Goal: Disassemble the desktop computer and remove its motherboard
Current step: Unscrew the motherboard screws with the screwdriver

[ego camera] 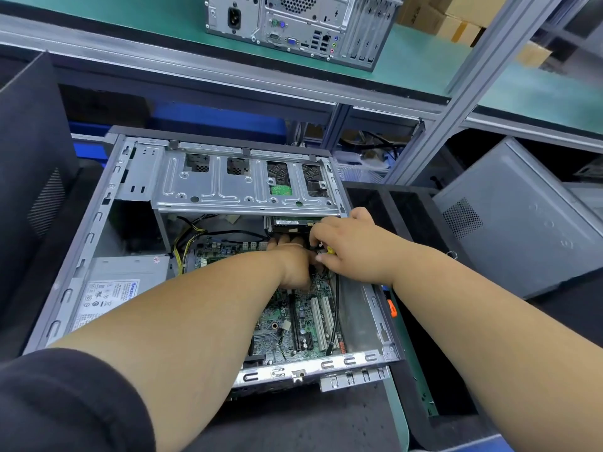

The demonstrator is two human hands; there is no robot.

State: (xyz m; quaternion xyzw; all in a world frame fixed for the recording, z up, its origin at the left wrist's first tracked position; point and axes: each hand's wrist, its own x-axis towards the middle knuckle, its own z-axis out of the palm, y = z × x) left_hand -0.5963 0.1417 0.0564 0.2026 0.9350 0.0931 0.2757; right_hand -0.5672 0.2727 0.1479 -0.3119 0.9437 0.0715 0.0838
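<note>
Right hand [347,247] pinches a yellow-tipped connector [329,250] just above the motherboard [293,324]; left hand [292,262] sits beside it, fingers curled inside the open case [98,216], grip unclear.

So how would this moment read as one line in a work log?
stage: disconnecting cables | left hand: down on motherboard | right hand: pinching yellow-tipped connector | motherboard: still in open case

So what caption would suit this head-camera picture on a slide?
Both hands, left hand and right hand, work at cables above the motherboard inside an open desktop case.
</note>
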